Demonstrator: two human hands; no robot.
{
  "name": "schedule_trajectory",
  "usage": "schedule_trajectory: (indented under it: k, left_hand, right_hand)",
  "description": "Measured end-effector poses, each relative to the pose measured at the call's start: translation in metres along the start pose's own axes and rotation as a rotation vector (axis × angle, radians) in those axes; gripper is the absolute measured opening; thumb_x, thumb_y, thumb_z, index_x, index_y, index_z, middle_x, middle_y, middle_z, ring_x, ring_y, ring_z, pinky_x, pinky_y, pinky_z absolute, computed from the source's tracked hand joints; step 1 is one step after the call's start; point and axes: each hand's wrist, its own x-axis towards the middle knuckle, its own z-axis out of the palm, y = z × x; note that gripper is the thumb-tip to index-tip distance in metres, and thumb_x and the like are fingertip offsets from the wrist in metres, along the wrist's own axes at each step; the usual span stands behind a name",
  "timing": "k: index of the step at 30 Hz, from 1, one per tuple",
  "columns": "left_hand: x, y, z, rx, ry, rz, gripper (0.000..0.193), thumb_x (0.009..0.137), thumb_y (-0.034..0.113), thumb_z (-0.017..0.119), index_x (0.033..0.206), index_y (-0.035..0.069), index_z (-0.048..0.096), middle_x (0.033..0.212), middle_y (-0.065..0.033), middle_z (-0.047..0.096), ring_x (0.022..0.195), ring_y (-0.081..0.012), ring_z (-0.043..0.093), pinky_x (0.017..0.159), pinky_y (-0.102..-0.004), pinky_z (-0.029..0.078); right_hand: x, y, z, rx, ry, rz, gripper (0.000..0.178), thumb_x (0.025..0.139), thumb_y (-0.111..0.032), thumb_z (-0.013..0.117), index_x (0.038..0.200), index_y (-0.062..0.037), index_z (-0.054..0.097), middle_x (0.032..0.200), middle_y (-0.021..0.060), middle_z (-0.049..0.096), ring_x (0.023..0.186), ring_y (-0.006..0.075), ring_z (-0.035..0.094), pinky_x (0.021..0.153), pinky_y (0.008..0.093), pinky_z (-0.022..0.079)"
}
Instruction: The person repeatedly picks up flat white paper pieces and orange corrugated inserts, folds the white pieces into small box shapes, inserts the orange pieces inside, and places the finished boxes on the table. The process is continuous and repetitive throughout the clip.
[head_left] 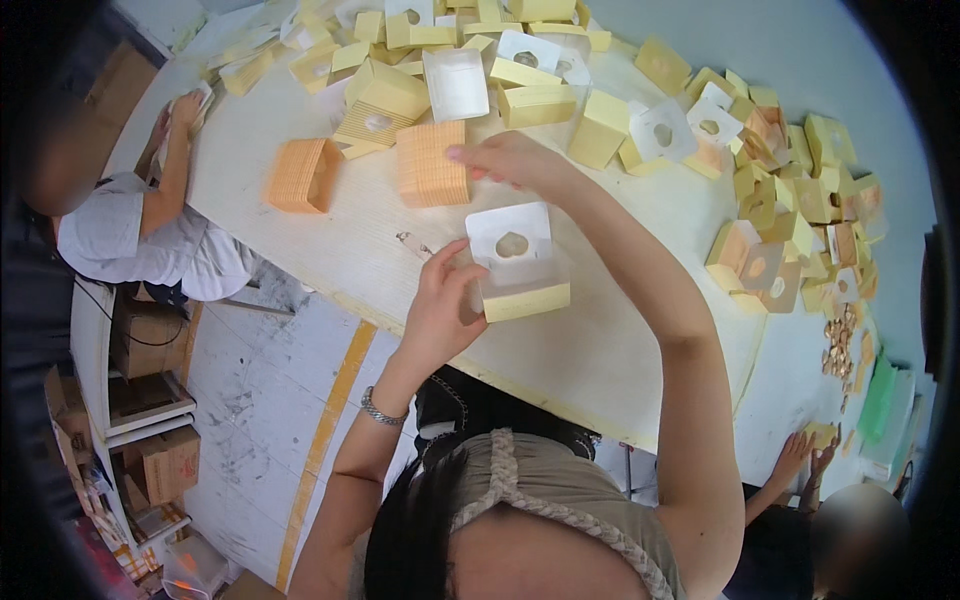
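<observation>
The left hand (438, 308) pinches the yellow box (526, 301) over the tabletop (612, 345); it's likely light, crushable card (so hold its side walls gently). The right hand (518, 161) touches the orange stack (432, 165), grip unclear.

Bright, diffuse light; soft shadows on worktop (590, 365). Centre pale-yellow box (527, 303) fairly sharp; orange corrugated stack (300, 176), 10 o'clock, slightly blurred. Co-worker's head (860, 542), 4 o'clock, smeared. Fisheye bends edges; rim vignettes black.

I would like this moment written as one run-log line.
Left hand: holding yellow box, white flap raised | Right hand: at orange stack edge | Second orange stack: farther left
</observation>
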Motion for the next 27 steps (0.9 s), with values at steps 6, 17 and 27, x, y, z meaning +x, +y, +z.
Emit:
schedule_trajectory:
  k: [6, 17, 27]
  left_hand:
    - [-0.010, -0.017, 0.007, 0.340, -0.012, 0.294, 0.058, 0.065, 0.000, 0.077, 0.116, 0.012, 0.051, 0.151, -0.0249, 0.025, 0.136, -0.0467, 0.032, 0.108, -0.0463, 0.037]
    - [-0.002, -0.026, 0.016, -0.405, 0.051, 0.122, 0.033, 0.072, 0.003, 0.080, 0.098, 0.008, 0.061, 0.159, -0.0222, 0.006, 0.145, -0.0398, 0.021, 0.113, -0.0442, 0.031]
    - [0.021, -0.007, 0.022, 0.077, 0.078, 0.073, 0.057, 0.071, 0.002, 0.081, 0.121, 0.008, 0.054, 0.153, -0.0185, 0.019, 0.128, -0.0338, 0.046, 0.100, -0.0388, 0.047]
  right_hand:
    - [0.047, 0.026, 0.011, 0.328, -0.106, 0.061, 0.023, 0.077, -0.018, 0.080, 0.088, -0.0035, 0.068, 0.072, 0.0018, 0.058, 0.064, 0.0082, 0.051, 0.049, 0.0231, 0.033]
    - [-0.019, 0.112, -0.077, 0.606, -0.126, 0.240, 0.034, 0.088, -0.030, 0.065, 0.117, -0.0137, 0.059, 0.103, 0.0019, 0.063, 0.088, 0.0127, 0.061, 0.076, 0.0310, 0.052]
    - [-0.135, 0.160, 0.005, -1.026, 0.814, -0.386, 0.071, 0.083, -0.040, 0.068, 0.137, -0.0019, 0.045, 0.127, 0.0177, 0.055, 0.114, 0.0327, 0.052, 0.086, 0.0454, 0.048]
